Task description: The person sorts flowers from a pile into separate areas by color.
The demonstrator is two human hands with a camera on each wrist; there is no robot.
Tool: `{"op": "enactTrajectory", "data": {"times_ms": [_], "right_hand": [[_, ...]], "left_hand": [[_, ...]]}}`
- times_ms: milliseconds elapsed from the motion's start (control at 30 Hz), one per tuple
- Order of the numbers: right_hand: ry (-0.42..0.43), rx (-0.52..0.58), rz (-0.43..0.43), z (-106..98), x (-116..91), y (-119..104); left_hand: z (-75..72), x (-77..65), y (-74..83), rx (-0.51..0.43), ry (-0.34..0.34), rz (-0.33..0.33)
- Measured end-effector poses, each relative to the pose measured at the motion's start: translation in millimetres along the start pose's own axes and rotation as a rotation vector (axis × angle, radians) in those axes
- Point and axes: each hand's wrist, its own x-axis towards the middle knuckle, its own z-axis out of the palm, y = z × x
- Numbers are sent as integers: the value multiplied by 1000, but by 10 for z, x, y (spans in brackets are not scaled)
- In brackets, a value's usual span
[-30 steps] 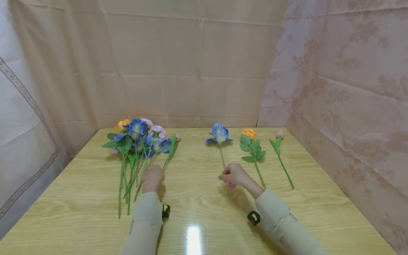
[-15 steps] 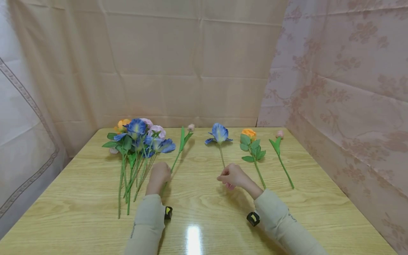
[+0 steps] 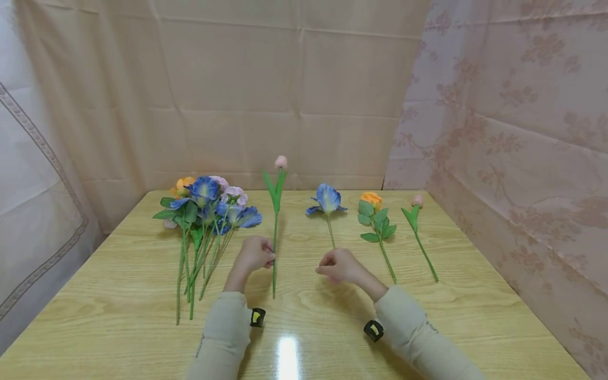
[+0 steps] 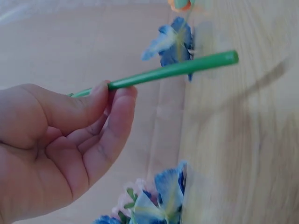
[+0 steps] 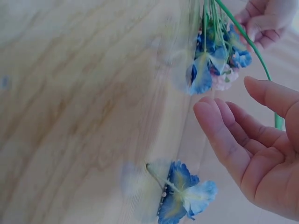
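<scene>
My left hand [image 3: 255,254] pinches the green stem of a pink tulip [image 3: 276,198] between thumb and fingertips, low on the stem. In the head view the tulip stands nearly upright, its bud above the table's back edge. The left wrist view shows the cut end of the stem [image 4: 201,64] sticking out past the thumb, its shadow on the wood. My right hand [image 3: 341,265] hovers near the stem of a single blue iris [image 3: 328,199]; in the right wrist view its thumb and fingers are apart, loosely bent, with nothing between them.
A heap of blue, orange and lilac flowers [image 3: 204,198] lies on the left of the wooden table [image 3: 304,316], stems toward me. On the right lie an orange rose [image 3: 371,200] and another pink tulip [image 3: 415,216]. A beige curtain [image 3: 285,95] hangs behind.
My left hand has drawn the tulip from beside the heap toward the middle and raised its bud, turning it upright. My right hand has shifted slightly left.
</scene>
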Motion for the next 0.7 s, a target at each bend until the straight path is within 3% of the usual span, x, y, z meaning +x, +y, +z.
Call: {"op": "enactTrajectory", "data": {"times_ms": [333, 500, 700], "right_hand": [[-30, 146, -88, 117, -11, -112], [-36, 260, -109, 181, -7, -130], [-9, 313, -144, 236, -12, -154]], "left_hand": [[180, -46, 177, -108, -91, 96], [251, -60, 231, -107, -115, 133], [295, -80, 272, -73, -137, 163]]}}
